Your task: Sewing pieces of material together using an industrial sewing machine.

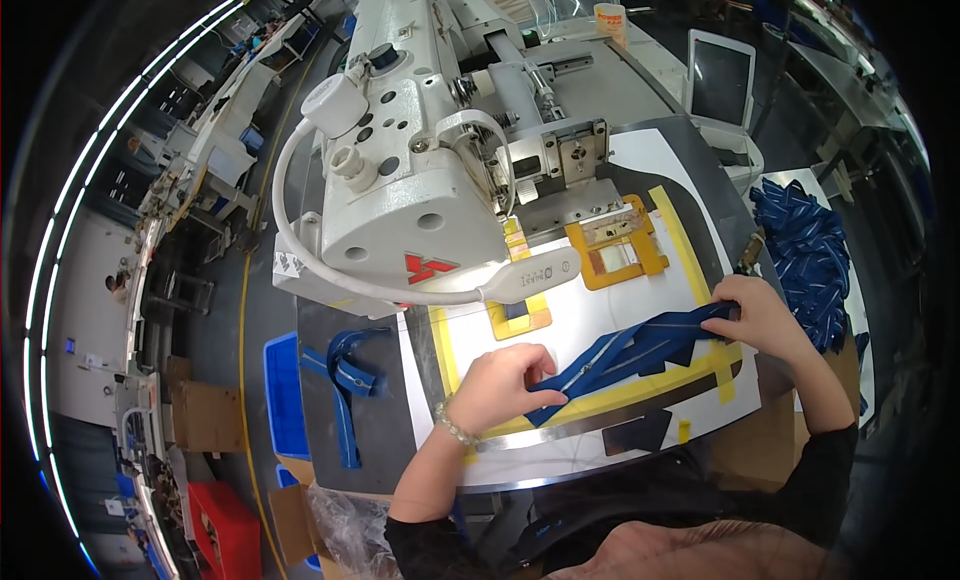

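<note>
Blue zipper strips (630, 350) stretch across the white work plate (470, 340) below the sewing machine (420, 210). My left hand (503, 385) pinches their lower left end, and my right hand (745, 318) grips the upper right end. Yellow tape (657, 385) edges the plate. A yellow clamp frame (590, 260) sits under the machine's head, and a smaller yellow frame (532, 323) lies just above the strips. Dark fabric pieces (620, 437) lie along the front edge. More blue zippers (353, 380) rest on the left of the table.
A heap of blue zippers (800, 260) lies at the right, with a white-framed screen (720, 80) behind it. A blue bin (285, 400), a red crate (220, 530) and cardboard boxes (207, 418) stand to the left. Other workbenches line the aisle.
</note>
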{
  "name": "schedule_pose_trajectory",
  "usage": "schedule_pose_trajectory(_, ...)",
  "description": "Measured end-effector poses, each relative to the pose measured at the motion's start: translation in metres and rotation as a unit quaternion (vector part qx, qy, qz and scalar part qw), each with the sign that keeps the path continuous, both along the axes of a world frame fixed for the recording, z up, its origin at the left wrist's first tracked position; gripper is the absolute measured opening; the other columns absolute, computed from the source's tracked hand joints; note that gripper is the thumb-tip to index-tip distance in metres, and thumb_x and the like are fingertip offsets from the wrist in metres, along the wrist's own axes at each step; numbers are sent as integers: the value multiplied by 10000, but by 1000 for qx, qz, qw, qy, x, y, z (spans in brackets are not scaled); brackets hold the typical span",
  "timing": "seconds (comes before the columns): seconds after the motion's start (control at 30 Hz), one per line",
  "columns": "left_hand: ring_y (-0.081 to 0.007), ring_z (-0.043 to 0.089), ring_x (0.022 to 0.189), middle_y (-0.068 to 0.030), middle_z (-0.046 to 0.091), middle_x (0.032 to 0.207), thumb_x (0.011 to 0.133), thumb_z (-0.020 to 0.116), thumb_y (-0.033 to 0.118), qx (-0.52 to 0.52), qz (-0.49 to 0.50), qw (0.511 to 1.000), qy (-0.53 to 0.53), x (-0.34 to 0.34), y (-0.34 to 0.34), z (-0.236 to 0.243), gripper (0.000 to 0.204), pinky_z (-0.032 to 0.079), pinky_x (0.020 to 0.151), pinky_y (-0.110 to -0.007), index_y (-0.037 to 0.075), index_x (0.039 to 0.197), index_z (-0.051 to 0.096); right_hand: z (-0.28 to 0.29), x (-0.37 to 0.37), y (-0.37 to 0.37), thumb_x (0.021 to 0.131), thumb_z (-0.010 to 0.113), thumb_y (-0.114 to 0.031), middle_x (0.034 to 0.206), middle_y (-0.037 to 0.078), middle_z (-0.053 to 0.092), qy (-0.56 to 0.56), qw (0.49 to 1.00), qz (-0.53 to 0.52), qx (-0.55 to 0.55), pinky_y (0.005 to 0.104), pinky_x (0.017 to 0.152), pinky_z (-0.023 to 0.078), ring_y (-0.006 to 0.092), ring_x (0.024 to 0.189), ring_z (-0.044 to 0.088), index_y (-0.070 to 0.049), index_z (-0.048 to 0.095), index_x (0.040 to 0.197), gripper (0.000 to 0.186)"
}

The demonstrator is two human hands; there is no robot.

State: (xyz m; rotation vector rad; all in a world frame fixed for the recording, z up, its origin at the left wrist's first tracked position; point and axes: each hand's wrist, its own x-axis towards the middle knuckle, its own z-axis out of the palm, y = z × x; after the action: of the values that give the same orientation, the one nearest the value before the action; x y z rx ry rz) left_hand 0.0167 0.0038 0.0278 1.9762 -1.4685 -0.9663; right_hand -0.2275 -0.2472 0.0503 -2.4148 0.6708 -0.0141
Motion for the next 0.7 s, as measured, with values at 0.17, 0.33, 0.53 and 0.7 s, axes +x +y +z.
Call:
schedule_pose_trajectory(0.17,-204,558,731,-44,567,752,665,768,153,-158,-24,982,-99,-10,0,-17,217,440,665,-310,81,807,621,11,2,1,594,793,-233,915,50,548,31,967,60,-244,341,740,438,235,891,511,-64,613,859,361)
schedule_pose_trajectory(0.33,-216,549,747,-34,565,780,688,739,144,-128,-2,985,-117,-22,1,-11,180,404,699,-321,88,759,584,27,11,3,562,811,-208,999,74,542,-4,969,128,-212,355,830,412,257,949,502,-53,612,933,448)
schedule_pose_trajectory(0.53,-233,547,710,-45,567,732,724,720,141,-240,13,955,-176,-26,0,-7,152,406,664,-323,81,771,589,25,48,24,604,801,-239,1219,143,495,-68,955,246,-151,397,954,381,321,1128,469,-63,504,1214,701)
schedule_pose_trajectory(0.7,-219,580,625,-70,613,719,751,701,90,-304,71,949,-35,-22,3,5,118,441,600,-296,58,777,590,4,83,41,621,780,-160,1256,145,473,-151,931,284,-174,408,961,373,335,1130,467,-42,524,1180,627)
